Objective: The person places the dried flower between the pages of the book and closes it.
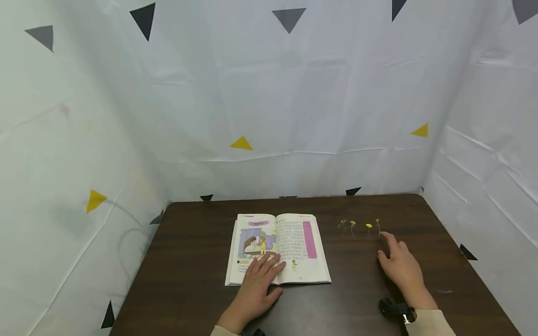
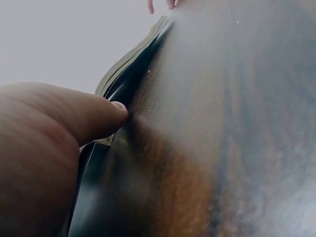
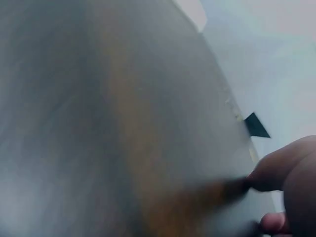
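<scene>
An open picture book (image 1: 290,275) lies on the dark wooden table. My left hand (image 1: 256,291) rests on its lower left page with fingers spread, across the centre fold. In the left wrist view, the left thumb (image 2: 101,116) sits at the book's near edge (image 2: 121,69). Several small dried yellow flowers lie in a row to the right of the book, among them a bright yellow flower (image 1: 368,226). My right hand (image 1: 401,266) is on the table, its index fingertip by the stem of the rightmost flower (image 1: 378,223), thumb apart from that finger.
The dark table (image 1: 189,289) reaches back to a white curtain (image 1: 286,93) with grey, black and yellow triangles, which also hangs at both sides. A black wrist strap (image 1: 395,309) is on the right wrist.
</scene>
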`<state>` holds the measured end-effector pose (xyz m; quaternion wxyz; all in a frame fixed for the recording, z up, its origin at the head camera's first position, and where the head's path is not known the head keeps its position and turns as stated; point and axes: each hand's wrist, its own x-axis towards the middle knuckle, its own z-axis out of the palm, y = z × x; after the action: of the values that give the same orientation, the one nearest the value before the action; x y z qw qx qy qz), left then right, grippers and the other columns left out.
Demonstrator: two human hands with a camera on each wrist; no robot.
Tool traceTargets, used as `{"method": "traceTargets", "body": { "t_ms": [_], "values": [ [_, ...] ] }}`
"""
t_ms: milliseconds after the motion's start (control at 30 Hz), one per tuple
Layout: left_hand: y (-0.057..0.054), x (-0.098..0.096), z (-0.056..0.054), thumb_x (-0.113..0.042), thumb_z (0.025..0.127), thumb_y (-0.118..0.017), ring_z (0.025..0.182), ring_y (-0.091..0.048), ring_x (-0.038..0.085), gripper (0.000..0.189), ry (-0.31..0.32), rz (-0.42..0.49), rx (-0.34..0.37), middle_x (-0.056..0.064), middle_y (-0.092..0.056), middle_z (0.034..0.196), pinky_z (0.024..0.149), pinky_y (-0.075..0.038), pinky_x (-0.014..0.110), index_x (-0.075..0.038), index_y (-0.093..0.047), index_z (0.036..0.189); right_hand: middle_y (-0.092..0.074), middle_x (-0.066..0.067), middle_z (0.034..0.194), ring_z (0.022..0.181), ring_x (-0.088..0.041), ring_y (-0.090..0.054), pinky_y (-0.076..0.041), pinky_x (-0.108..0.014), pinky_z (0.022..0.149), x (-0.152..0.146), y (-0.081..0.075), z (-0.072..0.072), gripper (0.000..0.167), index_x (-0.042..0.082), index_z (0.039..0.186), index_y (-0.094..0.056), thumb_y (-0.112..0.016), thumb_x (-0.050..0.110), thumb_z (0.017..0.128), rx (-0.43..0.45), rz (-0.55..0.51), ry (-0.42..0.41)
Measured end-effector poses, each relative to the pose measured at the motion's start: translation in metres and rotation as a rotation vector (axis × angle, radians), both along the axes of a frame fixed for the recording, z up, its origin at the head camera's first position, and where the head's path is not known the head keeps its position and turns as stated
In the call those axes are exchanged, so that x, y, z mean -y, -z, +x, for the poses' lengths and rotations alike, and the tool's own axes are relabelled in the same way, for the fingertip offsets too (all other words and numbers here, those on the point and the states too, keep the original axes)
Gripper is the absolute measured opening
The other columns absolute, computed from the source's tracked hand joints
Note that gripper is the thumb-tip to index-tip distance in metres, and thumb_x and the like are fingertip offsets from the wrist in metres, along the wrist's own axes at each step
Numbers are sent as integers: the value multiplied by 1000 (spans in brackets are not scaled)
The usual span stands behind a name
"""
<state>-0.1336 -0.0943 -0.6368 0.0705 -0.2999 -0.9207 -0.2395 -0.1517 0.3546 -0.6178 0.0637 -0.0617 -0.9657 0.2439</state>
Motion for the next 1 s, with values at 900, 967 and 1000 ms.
{"method": "traceTargets", "body": {
  "t_ms": [900, 967, 1000],
  "values": [
    [-1, -1, 0, -37, 98, -78, 166, -32, 31, 71, -7, 11, 14, -3, -42, 176, 132, -23, 67, -30, -51, 163, -76, -25, 105, 73, -25, -63, -50, -42, 62, -28, -29, -22, 38, -7, 134, -63, -60, 20, 107, 127, 19, -23],
    [0, 0, 1, -37, 98, -79, 166, -33, 31, 71, -9, 12, 11, -4, -42, 176, 132, -23, 67, -30, -51, 163, -76, -18, 95, 70, -22, -62, -51, -43, 61, -31, -32, -28, 24, -2, 117, -72, -64, 18, 106, 117, 81, -51],
    [0, 0, 1, -37, 98, -79, 166, -33, 32, 71, -10, 11, 5, -4, -42, 175, 132, -24, 67, -30, -52, 163, -75, -14, 90, 68, -21, -61, -51, -43, 60, -31, -34, -30, 19, 1, 107, -74, -65, 18, 105, 109, 113, -63]
  ]
}}
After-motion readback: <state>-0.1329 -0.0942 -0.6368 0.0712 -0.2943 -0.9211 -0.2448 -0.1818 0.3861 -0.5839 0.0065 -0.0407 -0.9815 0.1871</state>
